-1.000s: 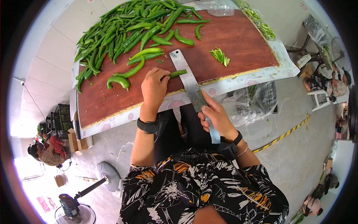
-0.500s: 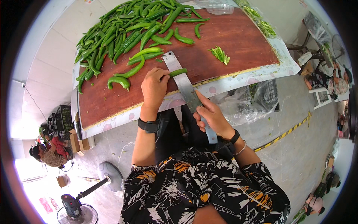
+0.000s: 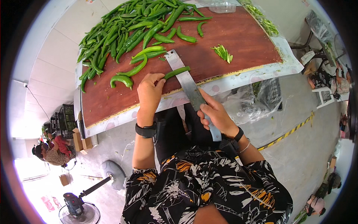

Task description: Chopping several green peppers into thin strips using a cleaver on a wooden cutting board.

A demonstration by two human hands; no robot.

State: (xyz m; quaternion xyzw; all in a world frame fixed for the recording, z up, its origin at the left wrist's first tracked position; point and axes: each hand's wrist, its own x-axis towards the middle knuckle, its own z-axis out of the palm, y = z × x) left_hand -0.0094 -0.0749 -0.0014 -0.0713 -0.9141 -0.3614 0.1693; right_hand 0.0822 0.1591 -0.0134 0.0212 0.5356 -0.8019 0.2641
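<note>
My left hand (image 3: 150,93) is closed, its thumb and fingers pinching the near-left end of a green chili pepper (image 3: 176,72). The pepper's other end reaches across the flat of a wide-bladed kitchen knife (image 3: 189,86). My right hand (image 3: 218,116) is wrapped round the knife's light blue handle. The blade slants up and leftward over the front edge of a reddish-brown board (image 3: 238,48). Just beyond my left hand lie several whole chili peppers (image 3: 136,67). A small heap of cut green pepper strips (image 3: 223,53) sits on the board to the right.
A large pile of green chili peppers (image 3: 119,31) covers the board's far left. More cut green pieces (image 3: 266,24) run along the far right side, near a clear plastic tub (image 3: 222,6). Crates with plastic film (image 3: 257,100) stand below at right; a fan (image 3: 79,211) is lower left.
My left hand has slid left along the chili pepper to its end, so more of the pepper shows. The right hand keeps its hold on the knife. The whole view has shifted slightly.
</note>
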